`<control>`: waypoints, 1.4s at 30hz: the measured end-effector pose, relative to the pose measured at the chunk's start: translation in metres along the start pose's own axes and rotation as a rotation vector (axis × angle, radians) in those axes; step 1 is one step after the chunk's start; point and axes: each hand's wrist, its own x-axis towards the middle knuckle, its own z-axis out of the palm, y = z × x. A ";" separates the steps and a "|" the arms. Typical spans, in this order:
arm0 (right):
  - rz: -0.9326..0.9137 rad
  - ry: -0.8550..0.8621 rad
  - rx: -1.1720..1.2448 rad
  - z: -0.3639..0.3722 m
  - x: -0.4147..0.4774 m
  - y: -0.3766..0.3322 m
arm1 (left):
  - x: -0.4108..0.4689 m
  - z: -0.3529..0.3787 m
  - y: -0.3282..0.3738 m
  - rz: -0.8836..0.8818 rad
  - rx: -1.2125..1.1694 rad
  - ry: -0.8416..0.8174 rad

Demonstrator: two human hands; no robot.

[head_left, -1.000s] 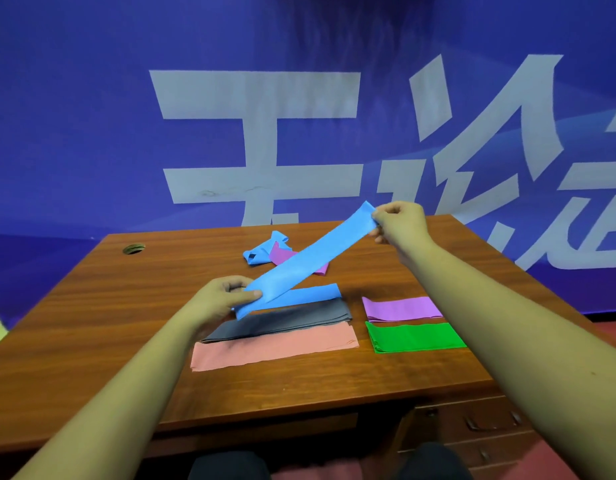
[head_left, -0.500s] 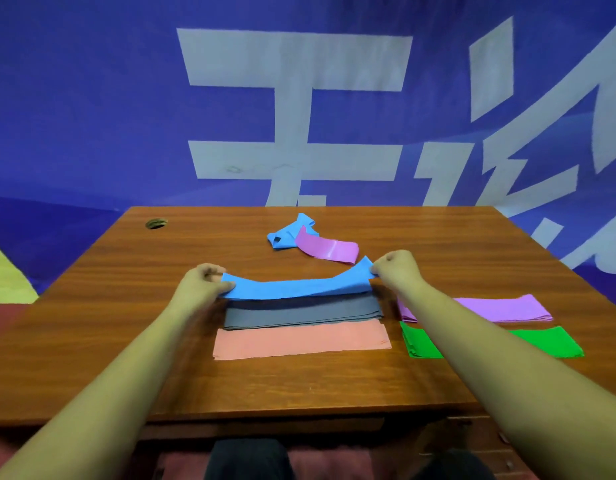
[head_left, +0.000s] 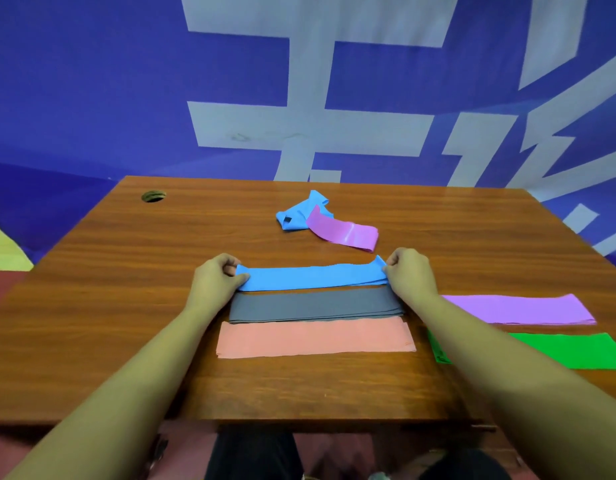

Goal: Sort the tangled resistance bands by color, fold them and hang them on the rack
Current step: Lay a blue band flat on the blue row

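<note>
A blue band [head_left: 311,277] lies stretched flat across the wooden table [head_left: 102,289]. My left hand [head_left: 216,280] pinches its left end and my right hand [head_left: 410,277] pinches its right end. Just in front of it lie a folded grey band [head_left: 315,305] and a folded pink band [head_left: 315,338]. To the right lie a folded purple band [head_left: 517,309] and a folded green band [head_left: 569,349], the green one partly hidden by my right forearm. Farther back, a crumpled blue band [head_left: 299,213] lies tangled with a purple band [head_left: 344,232]. No rack is in view.
A round cable hole [head_left: 153,196] sits near the table's far left corner. A blue banner with large white characters [head_left: 299,98] stands right behind the table. The table's front edge runs just above my knees.
Both hands have lowered the blue band from a raised diagonal down onto the table behind the grey band, and it now lies flatter and straighter.
</note>
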 end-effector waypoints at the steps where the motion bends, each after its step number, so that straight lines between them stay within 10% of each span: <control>1: -0.007 0.021 0.008 0.002 0.001 0.001 | 0.000 0.000 -0.001 -0.004 -0.019 0.011; 33: 0.004 -0.110 0.057 0.039 0.089 -0.016 | 0.120 0.101 0.104 0.120 0.096 -0.173; 42: -0.230 -0.118 0.173 0.018 0.085 -0.018 | 0.118 0.108 0.105 0.358 0.117 -0.284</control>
